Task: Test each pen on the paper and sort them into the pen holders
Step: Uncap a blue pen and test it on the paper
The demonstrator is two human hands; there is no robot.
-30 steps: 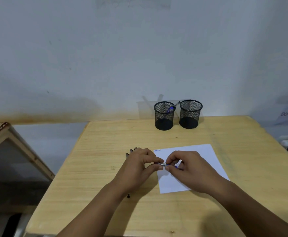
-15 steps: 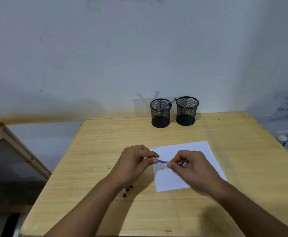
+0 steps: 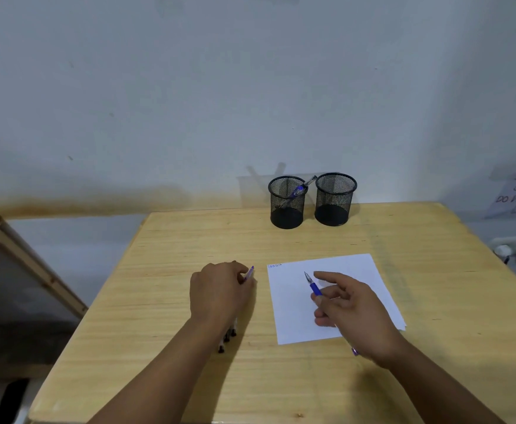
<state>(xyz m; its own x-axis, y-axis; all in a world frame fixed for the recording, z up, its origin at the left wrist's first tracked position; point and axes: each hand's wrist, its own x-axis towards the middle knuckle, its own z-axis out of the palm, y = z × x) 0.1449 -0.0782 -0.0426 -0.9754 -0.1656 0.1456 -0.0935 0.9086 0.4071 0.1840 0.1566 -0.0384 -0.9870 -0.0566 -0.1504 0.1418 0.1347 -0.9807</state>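
Two mesh holders (image 3: 311, 198), one paper (image 3: 293, 304); right hand (image 3: 353, 313) gripping pen (image 3: 313, 286), left hand (image 3: 220, 290) pinching cap (image 3: 249, 273).

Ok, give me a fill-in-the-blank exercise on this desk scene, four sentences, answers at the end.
1. The right hand holds an uncapped pen over the ____.
2. The left hand holds the pen's blue ____.
3. Of the two mesh pen holders, only the ____ one holds a pen in holder.
4. The scribbles sit at the paper's far ____ corner.

Missing words: paper; cap; left; left
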